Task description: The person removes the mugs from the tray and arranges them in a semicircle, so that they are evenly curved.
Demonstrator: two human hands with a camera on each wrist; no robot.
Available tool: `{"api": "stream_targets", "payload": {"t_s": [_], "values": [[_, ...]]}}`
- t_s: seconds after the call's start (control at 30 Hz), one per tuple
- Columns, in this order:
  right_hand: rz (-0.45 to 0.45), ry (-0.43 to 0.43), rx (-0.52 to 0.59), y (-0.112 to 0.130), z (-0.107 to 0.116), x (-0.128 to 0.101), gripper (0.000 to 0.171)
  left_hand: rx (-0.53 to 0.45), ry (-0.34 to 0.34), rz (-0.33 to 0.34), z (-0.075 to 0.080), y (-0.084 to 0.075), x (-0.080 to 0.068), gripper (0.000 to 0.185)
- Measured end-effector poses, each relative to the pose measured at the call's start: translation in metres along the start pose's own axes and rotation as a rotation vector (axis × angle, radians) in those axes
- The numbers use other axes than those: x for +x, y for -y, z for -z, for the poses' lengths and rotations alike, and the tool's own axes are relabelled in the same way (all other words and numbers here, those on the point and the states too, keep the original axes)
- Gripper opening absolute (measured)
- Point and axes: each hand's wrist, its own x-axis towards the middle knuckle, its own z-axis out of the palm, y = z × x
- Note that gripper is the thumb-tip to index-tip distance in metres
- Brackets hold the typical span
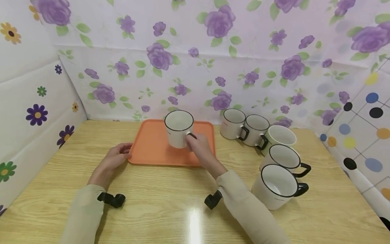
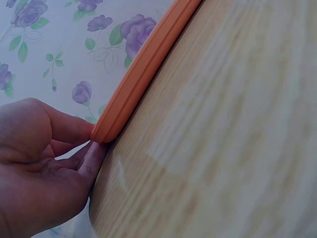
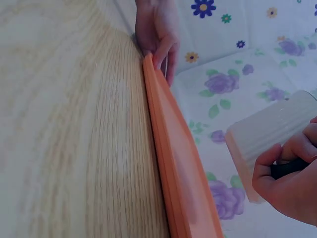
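In the head view, my right hand (image 1: 199, 145) grips a white mug (image 1: 178, 130) with a black rim by its black handle. The right wrist view shows this mug (image 3: 272, 134) held upright above the orange tray (image 3: 181, 163), its base apart from the surface. My left hand (image 1: 117, 156) pinches the near left corner of the tray (image 1: 149, 152) between thumb and fingers. Seen from the left wrist, the thumb and fingers of the left hand (image 2: 44, 158) meet at the end of the tray's edge (image 2: 143, 74). The tray lies flat on the wooden table.
At the right of the table (image 1: 164, 203), several other mugs stand in a curved row: two black-rimmed mugs (image 1: 230, 127) at the back, a pale green mug (image 1: 278, 140), and two larger black-rimmed mugs (image 1: 269, 193) nearer me. Floral cloth (image 1: 189, 74) walls the back.
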Motion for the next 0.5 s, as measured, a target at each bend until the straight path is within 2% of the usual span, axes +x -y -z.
{"api": "stream_targets", "payload": {"t_s": [0.23, 0.5], "values": [[-0.004, 0.007, 0.018, 0.012, 0.011, -0.025, 0.03, -0.016, -0.004, 0.022, -0.003, -0.002, 0.0, 0.053], [0.034, 0.048, 0.05, 0.01, 0.029, -0.053, 0.027, -0.006, 0.004, 0.032, -0.003, -0.004, -0.001, 0.053]]}}
